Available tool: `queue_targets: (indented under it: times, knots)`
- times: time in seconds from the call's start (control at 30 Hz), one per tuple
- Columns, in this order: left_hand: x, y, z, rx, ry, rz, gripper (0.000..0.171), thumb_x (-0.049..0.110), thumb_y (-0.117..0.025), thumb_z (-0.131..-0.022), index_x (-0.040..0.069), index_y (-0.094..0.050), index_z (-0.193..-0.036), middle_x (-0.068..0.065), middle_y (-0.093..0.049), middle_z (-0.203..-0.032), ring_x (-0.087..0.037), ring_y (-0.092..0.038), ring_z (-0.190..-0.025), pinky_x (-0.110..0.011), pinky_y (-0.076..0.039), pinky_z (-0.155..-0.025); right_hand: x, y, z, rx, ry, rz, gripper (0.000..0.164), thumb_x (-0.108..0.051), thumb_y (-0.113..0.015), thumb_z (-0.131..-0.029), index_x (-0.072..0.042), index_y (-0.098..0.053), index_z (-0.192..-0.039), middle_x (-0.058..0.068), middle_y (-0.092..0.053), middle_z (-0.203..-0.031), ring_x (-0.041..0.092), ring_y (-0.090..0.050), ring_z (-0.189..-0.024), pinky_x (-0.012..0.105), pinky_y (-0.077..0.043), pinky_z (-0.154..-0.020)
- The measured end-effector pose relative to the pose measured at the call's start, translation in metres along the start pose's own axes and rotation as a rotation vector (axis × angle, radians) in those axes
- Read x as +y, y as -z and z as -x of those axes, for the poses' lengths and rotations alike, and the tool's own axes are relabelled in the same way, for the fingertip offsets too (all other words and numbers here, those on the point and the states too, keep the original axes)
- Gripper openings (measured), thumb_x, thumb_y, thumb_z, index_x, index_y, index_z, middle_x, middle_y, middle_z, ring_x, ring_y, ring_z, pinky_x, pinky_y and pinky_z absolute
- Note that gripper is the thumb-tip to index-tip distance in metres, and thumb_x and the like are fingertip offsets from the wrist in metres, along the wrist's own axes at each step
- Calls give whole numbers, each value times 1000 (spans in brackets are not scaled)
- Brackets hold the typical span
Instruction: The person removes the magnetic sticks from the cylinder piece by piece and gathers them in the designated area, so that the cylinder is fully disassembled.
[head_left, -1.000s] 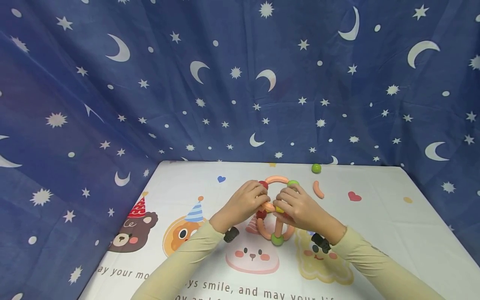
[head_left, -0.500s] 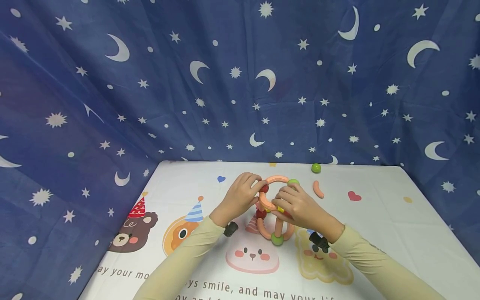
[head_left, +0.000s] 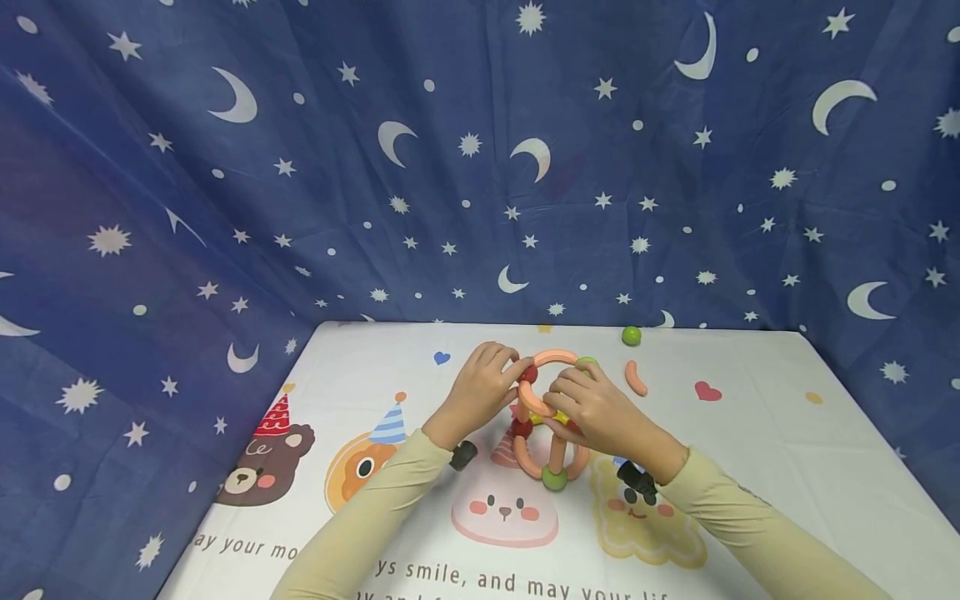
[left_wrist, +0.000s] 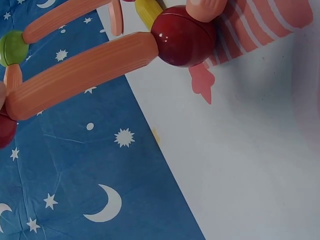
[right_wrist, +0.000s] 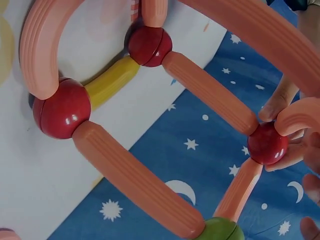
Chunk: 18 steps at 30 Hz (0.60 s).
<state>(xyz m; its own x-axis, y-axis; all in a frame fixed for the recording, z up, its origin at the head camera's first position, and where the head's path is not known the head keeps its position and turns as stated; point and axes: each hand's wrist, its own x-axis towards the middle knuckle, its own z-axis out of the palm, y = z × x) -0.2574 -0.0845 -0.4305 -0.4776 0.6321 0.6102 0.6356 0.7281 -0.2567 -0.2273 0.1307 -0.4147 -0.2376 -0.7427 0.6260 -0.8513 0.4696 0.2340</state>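
Observation:
A frame of orange rods and coloured balls stands on the table in the head view. My left hand (head_left: 483,385) pinches the red ball (right_wrist: 267,143) at its upper left corner, thumb and fingers on either side of the ball. My right hand (head_left: 596,408) holds the curved orange rod (head_left: 534,400) near its lower end. The rod's other end meets that red ball. A green ball (right_wrist: 220,229) sits at another upper corner, partly behind my right hand in the head view. Lower down are two red balls (right_wrist: 62,109) joined by a yellow rod (right_wrist: 112,82). A green ball (head_left: 554,479) is at the front base.
Behind the frame, a loose green ball (head_left: 632,336) and a loose curved orange rod (head_left: 635,378) lie on the white printed tablecloth (head_left: 750,442). A blue curtain (head_left: 465,167) with moons and stars hangs along the back and left side.
My left hand has moved up and away, from beside the curved rod to the red ball. The curved rod has swung up at its left end. My right hand has barely shifted.

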Motion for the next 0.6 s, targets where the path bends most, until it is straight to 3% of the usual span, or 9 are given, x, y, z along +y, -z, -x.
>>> queue_targets:
  times: [0.27,0.6]
  knots:
    - [-1,-2,0,18,0,15,33,28,-75,-79,17,-66,-109,0,-60,-95,-16,-55,-94,-30,-43,-97,-2,-2,-2,-32,-32,19,23,-27,-78,-71,-12,-67,-85,-2,-65,-75,17,-58,-81,37,-44,-80]
    - [-2,-3,0,10,25,73,37,25,-78,-76,17,-66,-110,0,-60,-96,-16,-55,-97,-30,-43,-96,3,0,1,-24,-83,9,20,-18,-75,-69,-11,-65,-86,-1,-65,-78,19,-57,-83,40,-45,-76]
